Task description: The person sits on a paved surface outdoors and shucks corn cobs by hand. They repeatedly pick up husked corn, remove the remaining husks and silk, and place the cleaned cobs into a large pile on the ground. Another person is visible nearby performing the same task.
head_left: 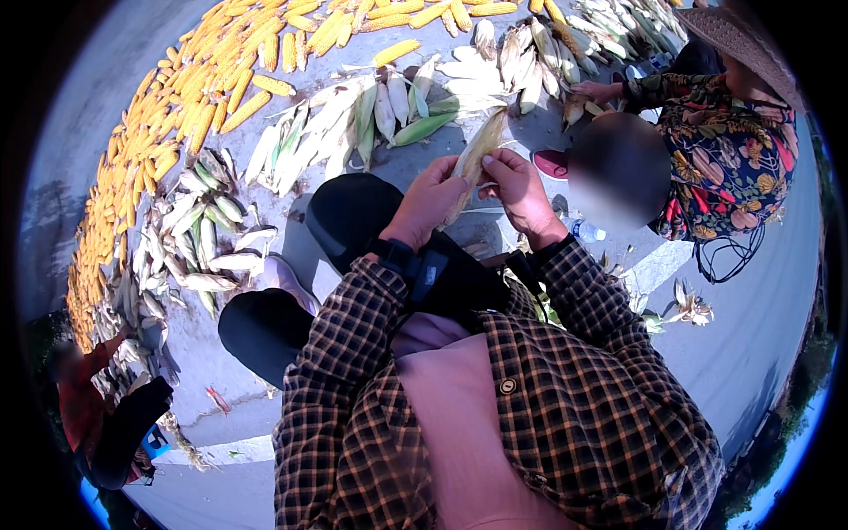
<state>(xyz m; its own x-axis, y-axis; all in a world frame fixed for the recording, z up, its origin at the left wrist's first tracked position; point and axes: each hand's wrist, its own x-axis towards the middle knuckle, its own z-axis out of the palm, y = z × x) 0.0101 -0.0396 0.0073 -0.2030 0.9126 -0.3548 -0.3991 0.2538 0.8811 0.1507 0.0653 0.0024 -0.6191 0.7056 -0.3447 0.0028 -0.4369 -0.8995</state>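
Centre-top of frame: left hand [430, 200] and right hand [518, 188] both grip pale-husked corn cob [475, 155], held above grey concrete ground [751, 318]. Risk: husk tears short, cob slips from hands.

The lower part of the corn ear [474, 159] is hidden behind the left hand [426, 205] and right hand [521, 193], so where its stalk end sits in the grip cannot be told. Both palms face away. A co-worker's face is blurred [618, 172], and the straw hat [738, 40] is cut by the dark rim. Another person in red [84, 406] at lower left is mostly lost in the dark rim. The far yellow cobs [212, 62] shrink too small to count. The plastic bottle [585, 231] shows only partly.
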